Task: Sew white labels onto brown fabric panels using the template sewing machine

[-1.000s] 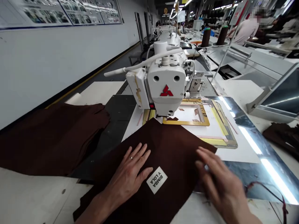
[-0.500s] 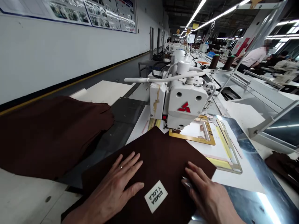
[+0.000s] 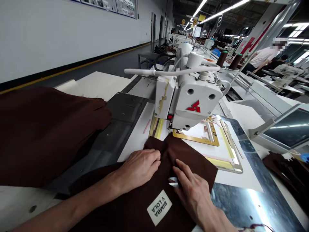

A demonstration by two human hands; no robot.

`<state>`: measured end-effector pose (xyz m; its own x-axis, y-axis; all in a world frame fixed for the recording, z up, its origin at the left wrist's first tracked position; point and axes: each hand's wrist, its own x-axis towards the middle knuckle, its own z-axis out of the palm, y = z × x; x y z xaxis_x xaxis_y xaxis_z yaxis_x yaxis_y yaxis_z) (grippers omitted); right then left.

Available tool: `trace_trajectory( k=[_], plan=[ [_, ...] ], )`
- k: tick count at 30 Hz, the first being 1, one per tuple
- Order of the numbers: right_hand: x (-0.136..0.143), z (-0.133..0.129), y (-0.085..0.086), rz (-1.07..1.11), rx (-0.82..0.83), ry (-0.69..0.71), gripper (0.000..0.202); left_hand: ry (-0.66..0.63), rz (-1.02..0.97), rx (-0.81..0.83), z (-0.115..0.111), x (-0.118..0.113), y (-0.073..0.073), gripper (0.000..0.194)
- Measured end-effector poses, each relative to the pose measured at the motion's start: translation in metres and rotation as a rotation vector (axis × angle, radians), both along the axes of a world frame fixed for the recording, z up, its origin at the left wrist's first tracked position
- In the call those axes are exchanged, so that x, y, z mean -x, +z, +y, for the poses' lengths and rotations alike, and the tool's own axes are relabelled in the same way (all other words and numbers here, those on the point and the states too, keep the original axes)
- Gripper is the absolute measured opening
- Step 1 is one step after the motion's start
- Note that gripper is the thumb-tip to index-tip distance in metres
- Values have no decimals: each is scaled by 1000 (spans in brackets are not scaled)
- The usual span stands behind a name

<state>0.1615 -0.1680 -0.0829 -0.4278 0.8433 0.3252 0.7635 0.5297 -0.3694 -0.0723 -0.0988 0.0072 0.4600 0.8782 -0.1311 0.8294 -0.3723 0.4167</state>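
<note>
A dark brown fabric piece lies in front of the sewing machine head, with a white "BIMBA Y LOLA" label on it. My left hand is closed on the fabric, fingers curled, and pulls up a fold near its far edge. My right hand rests on the cloth right of the label. Tucked in that hand is a pair of thread snips, its metal tips poking out to the left; the rest is hidden by the palm.
A stack of brown fabric lies at left. Under the needle area sits a yellow-edged template frame on a white sheet. More brown pieces hang at right beside a tilted screen. Thread cones stand behind; a person in a light shirt is farther back.
My left hand has gone from lying flat to gripping the fabric farther forward, bunching it into a fold. My right hand has slid slightly left. The view has shifted a little.
</note>
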Motion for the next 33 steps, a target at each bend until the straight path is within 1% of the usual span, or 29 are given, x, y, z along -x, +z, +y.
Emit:
trace_trajectory(
  k=[2, 3, 5, 7, 9, 13, 16, 19, 20, 21, 22, 23, 24, 25, 27, 28, 30, 31, 33],
  plan=[
    [-3, -3, 1, 65, -7, -8, 47, 17, -115, 117, -3, 2, 8, 21],
    [-3, -3, 2, 95, -5, -14, 48, 31, -209, 209, -5, 3, 12, 22],
    [-4, -4, 4, 144, 4, -19, 49, 62, -442, 450, -10, 5, 20, 26],
    [-5, -4, 6, 171, 18, -23, 49, 89, -640, 652, -18, 5, 23, 30],
    [-5, -4, 8, 177, 28, -30, 50, 107, -763, 737, -26, 3, 21, 32],
    [-6, -5, 11, 200, 24, -8, 49, 97, -834, 710, -36, -4, 16, 32],
    [-5, -5, 11, 217, 10, 7, 48, 102, -840, 697, -38, -10, 17, 32],
    [-7, -5, 10, 247, 3, 36, 35, 123, -831, 690, -39, -8, 21, 30],
    [-8, -5, 11, 264, 8, 49, 30, 130, -810, 673, -40, -3, 22, 29],
    [-10, -5, 12, 284, 22, 59, 25, 141, -776, 654, -42, 4, 23, 32],
    [-13, -4, 13, 303, 43, 60, 22, 158, -726, 644, -45, 13, 24, 42],
    [-16, -1, 15, 316, 71, 50, 19, 180, -667, 657, -49, 24, 25, 54],
    [-19, 2, 16, 319, 100, 31, 16, 204, -610, 693, -54, 36, 26, 62],
    [-21, 6, 17, 312, 122, 3, 15, 226, -560, 743, -61, 47, 28, 62],
    [-23, 17, 16, 256, 136, -49, 15, 259, -514, 839, -75, 66, 30, 43],
    [-23, 22, 15, 213, 128, -66, 17, 275, -517, 866, -83, 71, 30, 37],
    [-18, 30, 14, 97, 95, -97, 19, 325, -572, 880, -95, 72, 28, 46],
    [-15, 32, 15, 35, 78, -117, 20, 349, -616, 885, -99, 70, 26, 50],
    [-9, 31, 21, -55, 42, -183, 25, 375, -721, 888, -105, 60, 23, 53]
  ],
)
